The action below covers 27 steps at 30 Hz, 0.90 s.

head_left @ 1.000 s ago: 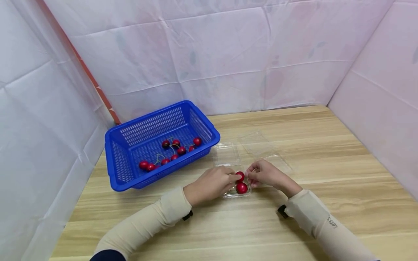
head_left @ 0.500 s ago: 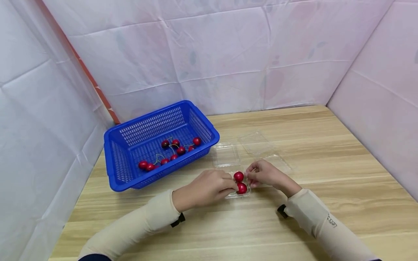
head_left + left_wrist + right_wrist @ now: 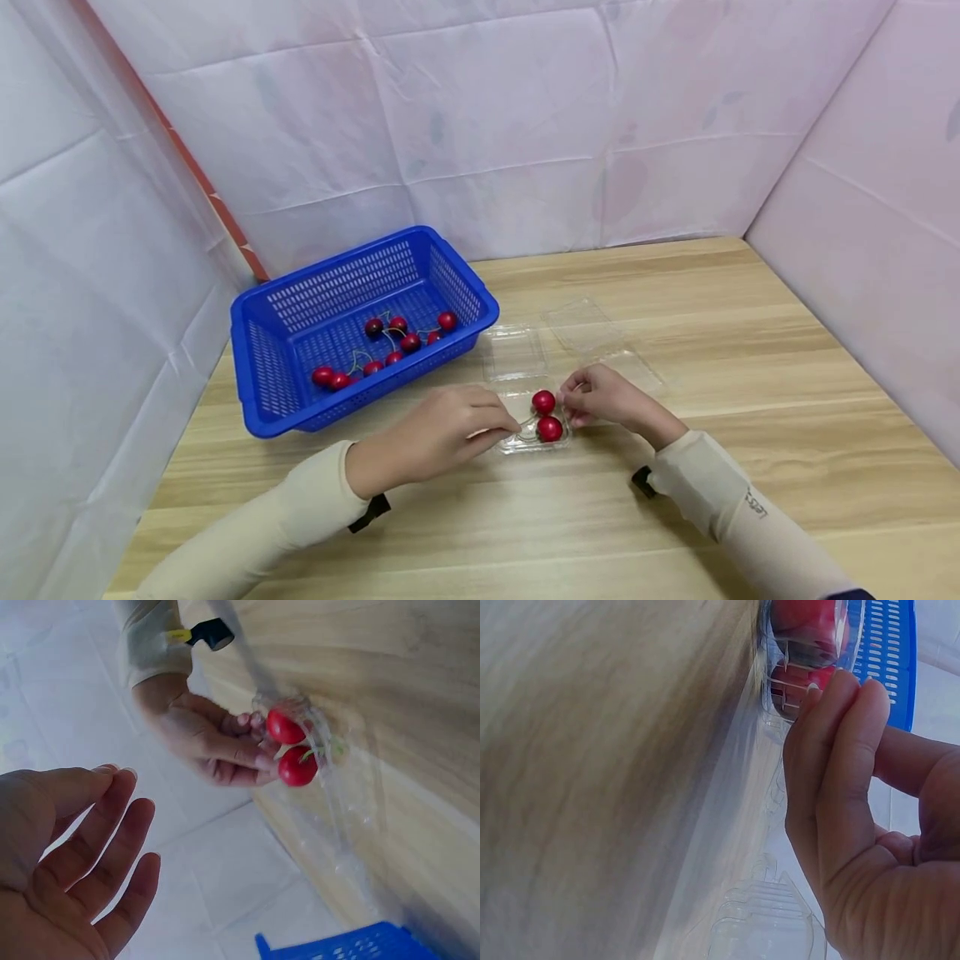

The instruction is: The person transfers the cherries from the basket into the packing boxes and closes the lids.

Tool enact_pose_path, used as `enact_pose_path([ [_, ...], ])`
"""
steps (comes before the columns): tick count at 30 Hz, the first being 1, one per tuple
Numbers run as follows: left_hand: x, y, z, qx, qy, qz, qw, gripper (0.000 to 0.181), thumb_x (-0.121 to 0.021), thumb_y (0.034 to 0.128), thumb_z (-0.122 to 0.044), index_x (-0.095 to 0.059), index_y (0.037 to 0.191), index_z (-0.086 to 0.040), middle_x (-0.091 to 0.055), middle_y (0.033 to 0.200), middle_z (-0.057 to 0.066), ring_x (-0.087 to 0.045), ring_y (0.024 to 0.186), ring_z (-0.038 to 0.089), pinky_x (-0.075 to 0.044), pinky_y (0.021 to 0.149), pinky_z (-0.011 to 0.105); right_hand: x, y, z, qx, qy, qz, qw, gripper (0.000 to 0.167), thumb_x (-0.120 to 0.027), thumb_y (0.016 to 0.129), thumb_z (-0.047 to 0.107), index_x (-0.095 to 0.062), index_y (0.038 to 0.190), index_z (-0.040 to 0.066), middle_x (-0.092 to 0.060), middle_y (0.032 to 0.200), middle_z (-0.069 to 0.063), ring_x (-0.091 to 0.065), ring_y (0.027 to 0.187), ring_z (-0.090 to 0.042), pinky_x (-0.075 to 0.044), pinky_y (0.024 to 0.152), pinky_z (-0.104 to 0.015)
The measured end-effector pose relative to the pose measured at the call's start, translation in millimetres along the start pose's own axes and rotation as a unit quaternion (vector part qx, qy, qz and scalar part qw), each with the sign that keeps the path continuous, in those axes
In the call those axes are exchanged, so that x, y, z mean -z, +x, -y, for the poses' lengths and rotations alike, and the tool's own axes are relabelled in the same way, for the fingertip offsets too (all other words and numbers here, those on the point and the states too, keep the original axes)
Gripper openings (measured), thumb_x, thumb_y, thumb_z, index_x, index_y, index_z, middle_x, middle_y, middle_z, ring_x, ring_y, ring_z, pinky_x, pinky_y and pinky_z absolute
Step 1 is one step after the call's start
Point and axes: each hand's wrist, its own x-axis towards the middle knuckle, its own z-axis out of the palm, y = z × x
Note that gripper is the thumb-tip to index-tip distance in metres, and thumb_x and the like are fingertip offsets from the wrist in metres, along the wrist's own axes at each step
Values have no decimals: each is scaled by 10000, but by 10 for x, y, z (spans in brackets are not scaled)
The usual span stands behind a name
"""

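Observation:
Two red cherries (image 3: 550,428) with thin green stems lie in a clear plastic clamshell box (image 3: 517,447) on the table. My right hand (image 3: 604,395) holds the box's right side, the fingertips at its clear wall in the right wrist view. To the left of the cherries is my left hand (image 3: 450,429), near the stems in the head view. In the left wrist view this hand (image 3: 82,862) has its thumb tip against the index finger and the other fingers loosely bent, with nothing visible in it.
A blue plastic basket (image 3: 300,414) with several cherries (image 3: 410,342) stands at the back left. The box's clear lid (image 3: 515,354) lies folded back behind it. More clear plastic (image 3: 583,327) lies on the wooden table (image 3: 735,333). Fabric walls (image 3: 480,108) border the table.
My left hand has come off the cherries and drawn back to the left. The two cherries stay in the box. My right hand keeps its place at the box's side.

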Motion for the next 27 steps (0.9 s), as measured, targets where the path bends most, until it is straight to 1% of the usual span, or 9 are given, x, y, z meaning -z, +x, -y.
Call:
enact_pose_path([
  [3,113,-45,6,37,188,-109,9998,84,-720,855,-129,-748,930,-153,-687,869,-71,-640,818,55,-508,760,176,7,10,4,-37,-4,-21,10000,204,-555,953,46,-555,1038,-140,-636,779,-131,-603,606,-111,-555,592,-247],
  [6,255,-102,32,77,453,-110,9989,79,-730,847,-142,-748,922,-161,-684,859,-76,-639,796,57,-520,733,192,7,9,7,-87,33,-45,9999,198,-557,951,42,-557,1035,-137,-637,785,-137,-607,612,-115,-559,603,-257],
  [12,595,-153,134,296,764,-91,9966,91,-744,830,-115,-750,918,-137,-701,877,-49,-653,804,74,-540,713,217,17,-17,2,-7,42,-52,10000,184,-550,949,28,-560,1018,-142,-639,764,-128,-606,604,-108,-556,595,-247],
  [14,736,-146,166,388,911,26,9951,92,-751,824,-117,-752,911,-145,-697,870,-54,-648,801,70,-541,711,230,21,-24,3,34,36,-44,10000,186,-549,948,27,-561,1014,-147,-639,750,-117,-605,597,-101,-553,589,-241],
  [17,952,-124,214,545,1106,314,9919,96,-763,814,-126,-753,903,-162,-685,852,-65,-634,779,60,-537,694,239,18,-23,1,27,71,-59,10000,186,-554,944,24,-571,1008,-150,-640,729,-101,-604,585,-95,-550,579,-234],
  [19,1090,-105,250,655,1162,481,9899,104,-767,810,-127,-753,905,-166,-682,848,-69,-632,774,58,-536,689,247,9,-15,-3,20,97,-29,9999,189,-553,943,22,-572,1011,-154,-641,719,-94,-604,583,-92,-549,580,-233],
  [21,1207,-88,294,774,1175,574,9884,116,-766,809,-114,-755,915,-159,-690,855,-63,-640,773,65,-539,683,254,-1,-2,-9,21,123,5,9999,191,-551,943,20,-572,1013,-156,-641,714,-92,-603,583,-89,-549,581,-232],
  [24,1328,-62,393,1022,1213,703,9848,122,-755,818,-101,-754,929,-153,-700,876,-48,-653,798,89,-549,705,284,-15,11,-17,13,188,35,9998,192,-552,945,22,-570,1014,-156,-637,715,-93,-597,583,-87,-546,581,-229],
  [27,1376,-52,555,1309,1204,849,9804,118,-733,839,-99,-751,949,-136,-707,898,-23,-659,812,119,-555,728,323,-24,24,-41,-19,252,32,9997,190,-557,944,26,-569,1011,-151,-635,719,-101,-597,583,-92,-543,576,-224],
])
